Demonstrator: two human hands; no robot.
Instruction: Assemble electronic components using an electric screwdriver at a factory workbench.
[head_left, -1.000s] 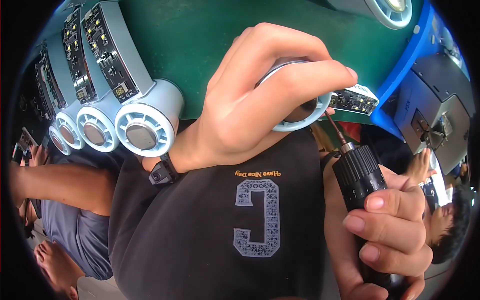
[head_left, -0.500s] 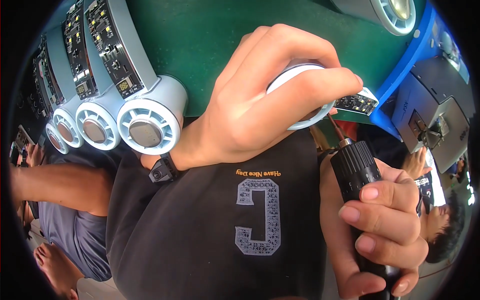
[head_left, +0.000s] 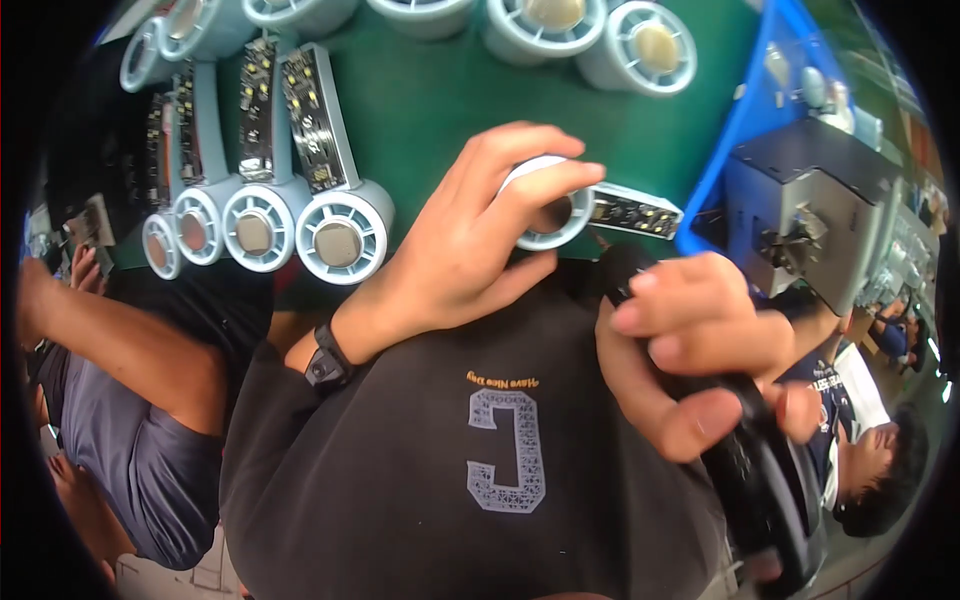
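My left hand curls its thumb and fingers around the round end of a light-blue housing with a circuit board. The board lies in the housing's narrow handle, which points right out of my grip. My right hand is closed around a black electric screwdriver, just to the right of and nearer than the housing. Motion blurs the tool and fingers. I cannot make out the screwdriver's bit, and it is unclear whether it touches the housing.
Similar light-blue housings with exposed boards stand in a row at left. Several more lie along the far side of the green table. At right are a blue tray edge and a grey machine. Other people sit on both sides.
The view has shifted, showing more of the table and housings. The screwdriver, earlier pointing its bit up at the housing by the board, has changed angle in my right hand. My left hand keeps its hold.
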